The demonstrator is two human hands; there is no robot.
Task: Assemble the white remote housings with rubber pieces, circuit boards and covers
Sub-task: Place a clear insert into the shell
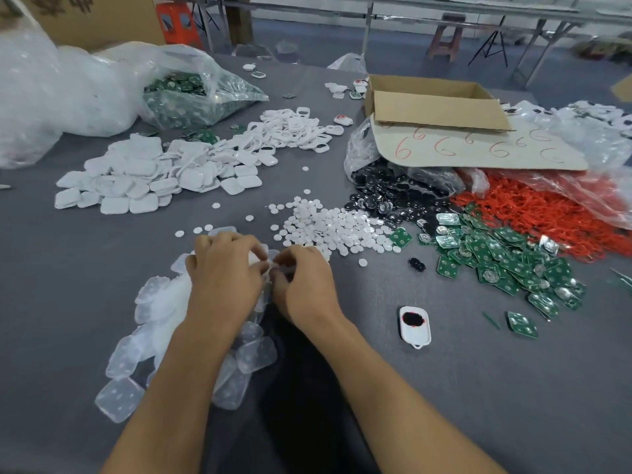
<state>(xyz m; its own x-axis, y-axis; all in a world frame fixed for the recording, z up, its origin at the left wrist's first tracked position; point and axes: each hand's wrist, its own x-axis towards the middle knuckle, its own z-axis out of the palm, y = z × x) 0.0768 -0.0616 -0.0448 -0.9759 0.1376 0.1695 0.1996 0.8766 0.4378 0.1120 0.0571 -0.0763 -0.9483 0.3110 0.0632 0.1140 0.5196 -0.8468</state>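
Since both hands meet right over the heap of translucent rubber pieces (160, 302), the likeliest slip is a double pick: the pads lie overlapped and look clingy, so two could come up stuck as one and go into a housing together. Left hand (224, 268) has its fingers curled down, pinching a small pale piece (270, 264); right hand (304, 285) curls its fingertips onto the same piece from the other side. Both are closed on it, held just above the heap, near the table's front edge. Whether it is a rubber piece alone or one already seated in a shell, cannot tell, as fingers cover most of it. Second risk: a soft pad seated skewed or upside down, bumps missing their holes; hard to check by eye, the stuff being near colourless. Third: the left forearm lies over the heap, and a sweep could push pads off the grey table (444, 388). Loose white discs (328, 227) sit just beyond the knuckles and could get mixed in. The rubber pieces themselves: rounded squares, milky-clear, thin, faint raised dots, floppy by the look. White housings (150, 179) heaped well off at far left; green circuit boards (502, 265) scattered to the right; one white housing with a black insert (414, 325) lies alone beside the right forearm.
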